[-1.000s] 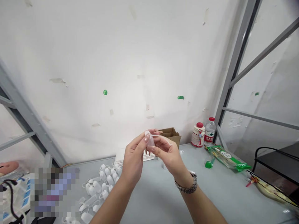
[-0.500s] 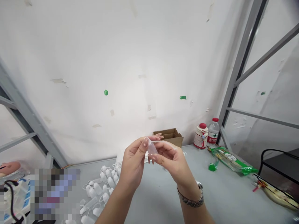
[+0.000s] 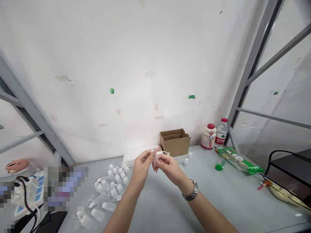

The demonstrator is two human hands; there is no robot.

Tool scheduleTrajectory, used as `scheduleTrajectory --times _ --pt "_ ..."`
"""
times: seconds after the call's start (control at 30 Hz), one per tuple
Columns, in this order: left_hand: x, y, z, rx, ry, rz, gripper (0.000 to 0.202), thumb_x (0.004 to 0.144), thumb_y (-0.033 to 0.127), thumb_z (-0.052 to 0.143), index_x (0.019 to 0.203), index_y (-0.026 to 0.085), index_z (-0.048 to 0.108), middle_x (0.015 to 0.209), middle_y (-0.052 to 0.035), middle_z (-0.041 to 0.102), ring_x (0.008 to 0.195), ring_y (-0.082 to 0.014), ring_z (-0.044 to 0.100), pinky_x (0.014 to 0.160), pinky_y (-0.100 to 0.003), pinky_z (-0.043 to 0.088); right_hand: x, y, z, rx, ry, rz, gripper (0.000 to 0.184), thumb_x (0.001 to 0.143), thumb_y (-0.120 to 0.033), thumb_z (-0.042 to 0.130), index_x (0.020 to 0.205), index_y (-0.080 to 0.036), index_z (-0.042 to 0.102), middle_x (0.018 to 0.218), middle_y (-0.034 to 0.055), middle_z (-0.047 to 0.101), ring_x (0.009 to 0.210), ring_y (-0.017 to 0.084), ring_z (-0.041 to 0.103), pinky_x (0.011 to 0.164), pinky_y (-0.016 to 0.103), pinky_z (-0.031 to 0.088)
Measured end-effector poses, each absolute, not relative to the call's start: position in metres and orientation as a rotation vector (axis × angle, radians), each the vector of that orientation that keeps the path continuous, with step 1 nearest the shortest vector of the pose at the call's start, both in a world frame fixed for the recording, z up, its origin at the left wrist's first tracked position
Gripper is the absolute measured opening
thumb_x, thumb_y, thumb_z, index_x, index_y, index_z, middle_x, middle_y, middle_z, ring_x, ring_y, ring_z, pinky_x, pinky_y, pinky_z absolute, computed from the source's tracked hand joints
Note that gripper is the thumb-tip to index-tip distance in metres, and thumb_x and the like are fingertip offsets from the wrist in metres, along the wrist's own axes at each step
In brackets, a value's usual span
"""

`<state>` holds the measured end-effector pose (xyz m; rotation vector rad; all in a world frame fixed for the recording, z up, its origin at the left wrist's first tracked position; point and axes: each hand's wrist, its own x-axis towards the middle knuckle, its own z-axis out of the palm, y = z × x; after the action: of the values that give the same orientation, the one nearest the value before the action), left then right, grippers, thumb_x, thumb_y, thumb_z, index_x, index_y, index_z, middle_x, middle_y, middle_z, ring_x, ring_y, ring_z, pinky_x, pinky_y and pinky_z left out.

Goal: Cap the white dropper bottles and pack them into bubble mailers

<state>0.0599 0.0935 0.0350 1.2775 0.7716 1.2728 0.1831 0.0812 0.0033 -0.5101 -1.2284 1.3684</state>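
Head view: one small bottle [image 3: 156,160] in work, held up off the tabletop [image 3: 165,204], not set down. Piece in hand isn't finished with, by my read. Can't confirm whether its cap is seated; fingertips cover most of the neck, and a thin white strap [image 3: 166,152] pokes out to the right.

Rest of the count: a loose batch of bottles [image 3: 106,185] lies left of the left arm, some upright, some on their sides, with strap loops showing. Two more bottles [image 3: 186,161] stand on the right, just beside the cardboard box [image 3: 178,147]. Which group is done and which is waiting, I can't tell from here. Box is open on top, its floor out of sight.

Position: small bottle sits between the two hands, touching both, well clear of the batch and nearer the box. Left hand [image 3: 143,163] is closed on its upper end, thumb against the neck area. Right hand [image 3: 171,166], watch [image 3: 191,191] on that wrist, pinches the body lower down between thumb and fingers. Hands nearly meet around it. White stack [image 3: 136,153] lies behind the left hand, apart from it.
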Motion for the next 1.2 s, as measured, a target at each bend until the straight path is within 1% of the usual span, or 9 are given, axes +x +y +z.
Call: scheduleTrajectory --times 0.07,0.23,0.57,0.67,0.8,0.87,1.0,1.1,1.2 --pt "0.061 0.102 -0.001 1.119 0.773 1.311 0.031 0.068 0.042 0.073 0.085 0.016 0.073 0.097 -0.0094 0.072 0.083 -0.0181 0.063 0.07 -0.025 0.047 0.181 0.088 -0.03 -0.527 -1.145 1.487 0.031 0.069 -0.043 0.074 0.066 -0.015 0.062 0.06 -0.0014 0.055 0.058 0.01 0.047 0.059 0.026 0.037" --pt "0.063 0.108 -0.068 0.875 0.737 1.223 0.04 0.065 0.049 0.073 0.084 0.014 0.073 0.085 -0.0098 0.072 0.068 -0.0162 0.062 0.054 -0.024 0.043 0.175 0.093 -0.081 -0.581 -0.992 1.644 0.033 0.06 -0.041 0.08 0.062 -0.013 0.062 0.057 -0.0011 0.056 0.055 0.009 0.045 0.06 0.024 0.033" --pt "0.057 0.103 -0.083 0.896 0.851 1.236 0.041 0.063 0.051 0.073 0.08 0.015 0.074 0.087 -0.0093 0.073 0.083 -0.0223 0.065 0.076 -0.032 0.046 0.17 0.087 -0.089 -0.563 -0.94 1.669 0.035 0.059 -0.043 0.08 0.058 -0.013 0.061 0.055 -0.0015 0.054 0.055 0.009 0.044 0.06 0.025 0.032" --pt "0.057 0.103 -0.064 0.986 0.852 1.235 0.04 0.065 0.051 0.071 0.084 0.015 0.074 0.092 -0.0099 0.073 0.092 -0.0236 0.063 0.084 -0.033 0.044 0.17 0.086 -0.074 -0.574 -0.957 1.607 0.036 0.062 -0.045 0.078 0.059 -0.013 0.061 0.056 -0.0014 0.054 0.055 0.009 0.043 0.06 0.025 0.033" --pt "0.058 0.101 0.003 1.165 0.739 1.274 0.042 0.074 0.052 0.063 0.088 0.015 0.074 0.097 -0.0105 0.072 0.101 -0.0233 0.059 0.091 -0.032 0.041 0.175 0.082 -0.017 -0.51 -1.073 1.478 0.032 0.069 -0.045 0.073 0.065 -0.015 0.063 0.062 -0.0003 0.056 0.061 0.011 0.047 0.064 0.027 0.037" --pt "0.058 0.097 0.039 1.21 0.65 1.307 0.046 0.076 0.055 0.059 0.094 0.015 0.073 0.101 -0.0107 0.07 0.098 -0.0241 0.059 0.081 -0.032 0.045 0.178 0.08 0.018 -0.462 -1.14 1.397 0.029 0.072 -0.044 0.072 0.07 -0.016 0.065 0.065 0.0001 0.057 0.063 0.011 0.048 0.065 0.028 0.038" --pt "0.056 0.086 0.081 1.307 0.595 1.386 0.034 0.071 0.047 0.069 0.079 0.015 0.074 0.094 -0.0102 0.07 0.085 -0.0228 0.059 0.056 -0.026 0.042 0.18 0.072 0.067 -0.462 -1.274 1.288 0.022 0.074 -0.038 0.071 0.073 -0.016 0.068 0.067 -0.0005 0.056 0.066 0.012 0.05 0.065 0.028 0.04" --pt "0.055 0.076 0.087 1.38 0.604 1.399 0.032 0.075 0.047 0.065 0.069 0.016 0.073 0.083 -0.0083 0.07 0.078 -0.0214 0.059 0.054 -0.027 0.041 0.182 0.064 0.076 -0.437 -1.3 1.278 0.017 0.073 -0.032 0.073 0.081 -0.018 0.07 0.068 -0.0012 0.057 0.064 0.012 0.052 0.061 0.027 0.042" --pt "0.052 0.066 0.086 1.459 0.588 1.363 0.033 0.077 0.047 0.062 0.068 0.017 0.072 0.079 -0.0078 0.068 0.076 -0.0219 0.059 0.052 -0.027 0.041 0.186 0.058 0.074 -0.439 -1.304 1.326 0.031 0.069 -0.028 0.076 0.099 -0.021 0.069 0.073 -0.001 0.061 0.062 0.012 0.055 0.059 0.028 0.044"
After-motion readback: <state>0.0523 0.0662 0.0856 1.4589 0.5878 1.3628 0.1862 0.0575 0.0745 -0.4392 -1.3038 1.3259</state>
